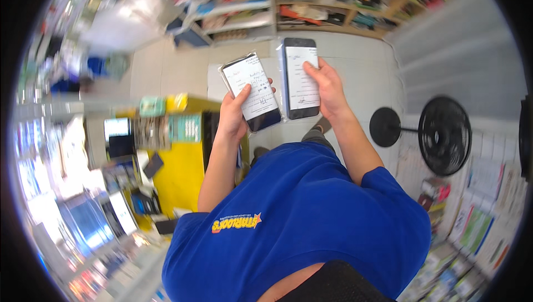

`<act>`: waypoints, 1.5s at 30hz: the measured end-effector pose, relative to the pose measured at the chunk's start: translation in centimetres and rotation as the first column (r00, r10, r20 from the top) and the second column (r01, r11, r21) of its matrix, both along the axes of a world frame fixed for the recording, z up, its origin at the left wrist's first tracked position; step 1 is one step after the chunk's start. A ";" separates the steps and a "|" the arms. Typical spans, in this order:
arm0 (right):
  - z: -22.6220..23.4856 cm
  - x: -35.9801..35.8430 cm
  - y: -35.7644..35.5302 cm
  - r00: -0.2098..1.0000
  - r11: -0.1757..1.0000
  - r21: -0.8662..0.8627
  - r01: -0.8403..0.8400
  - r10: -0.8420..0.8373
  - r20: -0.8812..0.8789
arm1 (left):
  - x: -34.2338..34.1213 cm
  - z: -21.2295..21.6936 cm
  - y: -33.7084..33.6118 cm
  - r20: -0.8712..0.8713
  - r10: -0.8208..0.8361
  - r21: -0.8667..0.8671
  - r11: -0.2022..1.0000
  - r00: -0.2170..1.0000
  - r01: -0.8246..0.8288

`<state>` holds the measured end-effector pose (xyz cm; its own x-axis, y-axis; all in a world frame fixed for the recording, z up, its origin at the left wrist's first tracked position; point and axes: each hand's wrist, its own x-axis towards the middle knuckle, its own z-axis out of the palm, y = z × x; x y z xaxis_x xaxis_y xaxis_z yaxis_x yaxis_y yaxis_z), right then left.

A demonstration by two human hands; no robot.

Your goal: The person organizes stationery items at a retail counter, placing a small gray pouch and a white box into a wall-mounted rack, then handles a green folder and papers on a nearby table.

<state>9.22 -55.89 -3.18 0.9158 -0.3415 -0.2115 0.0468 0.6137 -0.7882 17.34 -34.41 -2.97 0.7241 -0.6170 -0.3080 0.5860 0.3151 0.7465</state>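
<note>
My left hand [235, 112] is closed round a dark smartphone [264, 121] in a clear plastic sleeve, its thumb across the front. A white paper slip [245, 72] with print and handwriting covers most of that phone's face. In my right hand [327, 85] is a second smartphone [301, 42], dark-fronted and also in clear plastic, with its own white slip [302, 92] over the screen. My right thumb presses on this slip. Both phones are held up side by side in front of my body, the left one tilted, the right one nearly upright. A narrow gap lies between them.
To the left stands a yellow counter [179, 182] with a green calculator-like device [185, 128] and dark phones. A black fan [444, 135] is at the right. Ahead are wooden shelves [333, 6] and a white rack [239, 7] over a tiled floor [361, 63].
</note>
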 end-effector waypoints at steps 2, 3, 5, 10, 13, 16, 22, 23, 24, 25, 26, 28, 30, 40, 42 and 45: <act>0.1 -2.5 -5.3 0.997 0.996 0.049 0.069 -0.070 0.032 | -0.4 0.7 -7.8 0.063 -0.086 0.158 0.985 0.994 0.075; -0.1 -3.8 -7.8 0.989 0.989 0.050 0.138 -0.141 0.045 | -0.8 0.7 -11.5 0.075 -0.121 0.240 0.966 0.990 0.100; -0.6 -6.4 -13.3 0.960 0.962 0.038 0.271 -0.273 0.056 | -1.9 0.6 -19.8 0.093 -0.232 0.273 0.941 0.968 0.200; -1.6 -12.2 -25.7 0.824 0.826 -0.003 0.564 -0.564 -0.052 | -5.6 -0.6 -37.9 0.115 -0.422 0.340 0.867 0.899 0.364; -2.2 -14.7 -31.5 0.750 0.754 -0.056 0.655 -0.657 -0.080 | -7.5 -1.2 -46.0 0.201 -0.536 0.398 0.810 0.820 0.431; -3.4 -16.1 -36.8 0.693 0.711 -0.079 0.699 -0.701 -0.167 | -8.4 -3.0 -53.8 0.150 -0.645 0.368 0.740 0.749 0.563; -5.9 -15.7 -46.8 0.439 0.523 -0.415 0.745 -0.852 -0.286 | -8.4 -8.7 -68.4 0.028 -0.865 0.313 0.483 0.500 0.818; -6.1 -16.2 -49.1 0.423 0.475 -0.538 0.696 -0.877 -0.228 | -7.9 -9.3 -71.0 -0.025 -0.886 0.228 0.446 0.463 0.866; -5.8 -16.9 -51.6 0.393 0.442 -0.635 0.633 -0.891 -0.229 | -6.9 -9.2 -73.6 -0.031 -0.905 0.257 0.403 0.424 0.878; -5.4 -18.2 -54.6 0.363 0.403 -0.729 0.554 -0.905 -0.224 | -6.4 -8.8 -76.9 -0.032 -0.923 0.260 0.364 0.385 0.894; -5.0 -20.2 -57.8 0.233 0.299 -0.767 0.567 -0.952 -0.199 | -6.5 -8.5 -80.1 -0.068 -0.931 0.293 0.324 0.358 0.900; -4.3 -25.5 -65.7 -0.059 -0.017 -0.749 0.663 -0.998 -0.029 | -6.2 -6.0 -86.1 0.001 -0.966 0.252 0.252 0.260 0.934; -4.4 -32.4 -74.2 -0.350 -0.357 -0.651 0.670 -0.925 0.147 | -6.7 -2.0 -92.2 0.120 -0.981 0.273 0.180 0.152 0.945; -22.0 -14.0 -92.7 0.569 0.707 -0.568 0.420 -0.693 -0.443 | -26.0 10.5 -110.8 0.363 -0.916 0.236 -0.087 -0.171 0.968; -19.7 -10.3 -96.0 0.862 0.847 -0.499 0.184 -0.383 -0.333 | -27.1 11.5 -117.5 0.263 -0.955 0.163 -0.099 -0.140 0.982; -16.1 -14.3 -101.1 0.946 0.878 -0.463 0.120 -0.242 -0.216 | -23.3 14.3 -127.7 0.370 -0.902 0.186 -0.163 -0.223 0.969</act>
